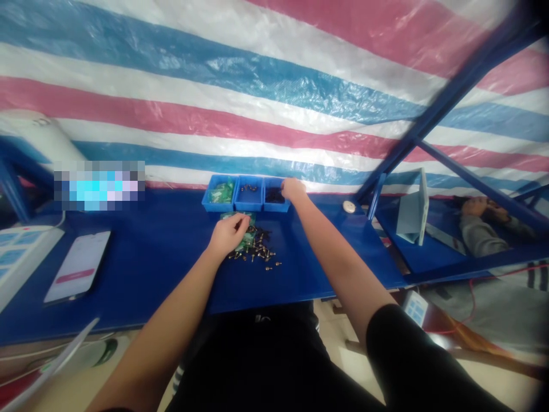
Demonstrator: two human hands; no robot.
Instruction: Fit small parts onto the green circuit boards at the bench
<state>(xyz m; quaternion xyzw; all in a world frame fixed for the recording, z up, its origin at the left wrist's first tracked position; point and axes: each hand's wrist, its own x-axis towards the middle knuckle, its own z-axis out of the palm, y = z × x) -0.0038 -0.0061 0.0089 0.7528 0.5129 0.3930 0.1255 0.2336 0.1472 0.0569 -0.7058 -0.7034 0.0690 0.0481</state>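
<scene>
My left hand [229,233] is curled, thumb against fingers, over the left side of a loose pile. Whatever it pinches, if anything, is hidden. The pile mixes small brass-coloured screw-like parts [259,253], dark pieces and green bits [246,242]. Over the right edge of the right blue bin [275,208] is my right hand [294,189], fingers closed and pointing down; their tips are not clear. That bin holds small black parts [273,197]. Beside it, the middle bin [249,206] has a few small metal parts, and the left bin [206,200] holds green pieces [222,193].
A phone [78,266] lies on the blue table [150,252] at left, near a white power strip [26,252]. A round white object [349,206] sits at right, before a blue metal frame [373,197]. Another person's grey sleeve [482,237] shows beyond it. Striped sheeting hangs behind.
</scene>
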